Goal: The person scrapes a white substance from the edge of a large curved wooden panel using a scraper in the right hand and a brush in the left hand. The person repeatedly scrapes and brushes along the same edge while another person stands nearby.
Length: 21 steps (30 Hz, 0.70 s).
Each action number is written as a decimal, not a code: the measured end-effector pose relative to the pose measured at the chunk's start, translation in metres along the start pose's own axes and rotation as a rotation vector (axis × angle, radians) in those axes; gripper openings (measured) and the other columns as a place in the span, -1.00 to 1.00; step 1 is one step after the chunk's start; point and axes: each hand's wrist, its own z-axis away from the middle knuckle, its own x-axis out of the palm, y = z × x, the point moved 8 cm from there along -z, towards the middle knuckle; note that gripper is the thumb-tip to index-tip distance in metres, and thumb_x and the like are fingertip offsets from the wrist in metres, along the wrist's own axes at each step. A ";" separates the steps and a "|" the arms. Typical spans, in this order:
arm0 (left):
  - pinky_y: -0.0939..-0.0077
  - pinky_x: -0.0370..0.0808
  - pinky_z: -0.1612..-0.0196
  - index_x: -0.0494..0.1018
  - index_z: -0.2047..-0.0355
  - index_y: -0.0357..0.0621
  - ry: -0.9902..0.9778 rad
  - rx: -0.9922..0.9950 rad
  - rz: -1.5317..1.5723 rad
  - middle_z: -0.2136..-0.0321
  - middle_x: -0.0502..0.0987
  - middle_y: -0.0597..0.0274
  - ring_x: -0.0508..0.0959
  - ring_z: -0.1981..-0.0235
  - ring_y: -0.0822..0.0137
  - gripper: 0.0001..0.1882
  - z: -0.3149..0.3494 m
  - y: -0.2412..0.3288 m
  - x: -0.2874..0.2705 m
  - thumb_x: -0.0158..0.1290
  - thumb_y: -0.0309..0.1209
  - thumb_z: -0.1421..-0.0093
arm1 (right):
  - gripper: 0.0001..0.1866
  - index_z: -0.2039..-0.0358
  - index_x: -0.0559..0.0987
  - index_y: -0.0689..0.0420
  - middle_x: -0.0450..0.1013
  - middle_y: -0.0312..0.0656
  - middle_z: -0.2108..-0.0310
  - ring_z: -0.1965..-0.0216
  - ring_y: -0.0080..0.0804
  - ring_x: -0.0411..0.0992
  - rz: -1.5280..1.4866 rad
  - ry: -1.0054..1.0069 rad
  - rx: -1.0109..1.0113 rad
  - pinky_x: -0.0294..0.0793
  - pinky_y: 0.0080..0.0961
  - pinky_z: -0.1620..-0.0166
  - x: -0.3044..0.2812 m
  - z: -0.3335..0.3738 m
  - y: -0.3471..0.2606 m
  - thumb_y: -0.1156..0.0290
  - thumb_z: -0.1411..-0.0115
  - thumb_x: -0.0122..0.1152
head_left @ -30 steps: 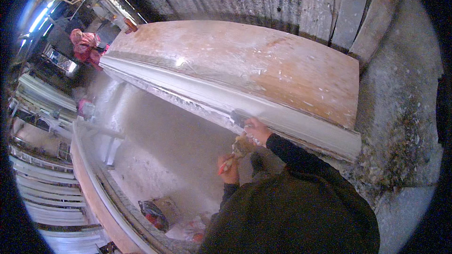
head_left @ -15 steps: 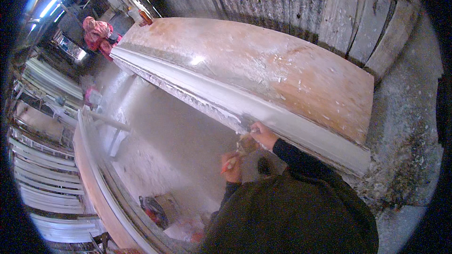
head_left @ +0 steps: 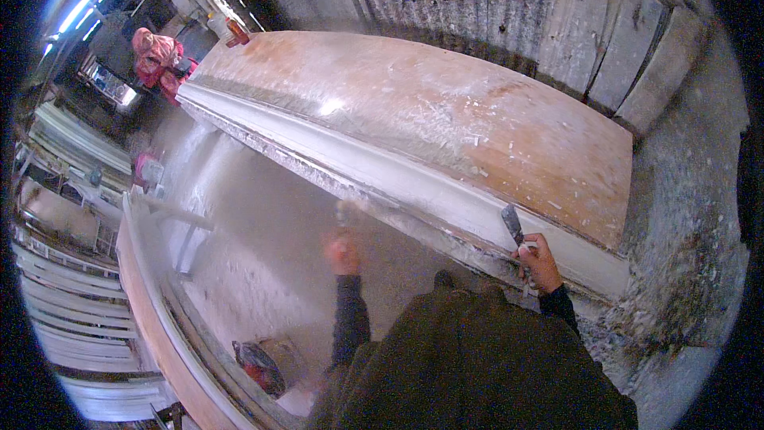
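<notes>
On the long workbench lies a white plaster moulding (head_left: pixel 430 191), straight and ridged along its length. My right hand (head_left: pixel 543 264) is closed round the handle of a putty knife (head_left: pixel 511 223), whose dark flat blade points up over the moulding near its right end. My left hand (head_left: pixel 344 253), smeared by motion, is over the floor beside the bench's near edge. It grips what looks like a brush (head_left: pixel 348 212) with a reddish handle and a pale tan head, also blurred.
White scraps dot the brown benchtop (head_left: pixel 446 95). A second long bench (head_left: pixel 151 310) runs at the left, near racks of white strips (head_left: pixel 76 287). A person in red (head_left: pixel 159 60) is at the far left. Dark bags (head_left: pixel 259 366) lie on the floor.
My hands have moved apart. The right one went right along the moulding with the putty knife; the left one swung left and slightly up with the brush, away from the bench edge.
</notes>
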 end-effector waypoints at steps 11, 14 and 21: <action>0.50 0.34 0.25 0.43 0.49 -0.21 -0.480 -0.310 0.785 0.33 0.46 0.17 0.42 0.29 0.28 -0.89 0.050 0.082 0.119 0.00 -0.47 0.07 | -0.73 0.16 0.20 0.06 0.37 -0.17 0.44 0.64 -0.56 0.28 -0.006 0.135 -0.063 0.30 -0.65 0.65 0.020 -0.002 -0.034 0.39 -0.13 -0.04; 0.58 0.38 0.34 0.43 0.47 -0.22 -0.440 -0.524 0.915 0.35 0.45 0.21 0.43 0.31 0.34 -0.88 0.044 0.024 0.123 0.01 -0.48 0.08 | -0.74 0.17 0.21 0.07 0.36 -0.19 0.45 0.64 -0.57 0.28 0.014 0.130 -0.076 0.32 -0.65 0.63 0.019 -0.002 -0.037 0.38 -0.13 -0.03; 0.54 0.39 0.40 0.37 0.39 -0.21 0.176 0.013 0.437 0.45 0.41 0.24 0.42 0.45 0.39 -0.87 -0.075 -0.010 -0.050 -0.04 -0.46 -0.02 | -0.73 0.18 0.25 0.08 0.33 -0.23 0.48 0.67 -0.56 0.32 0.409 -0.005 0.044 0.34 -0.62 0.60 0.023 0.011 -0.002 0.36 -0.12 0.01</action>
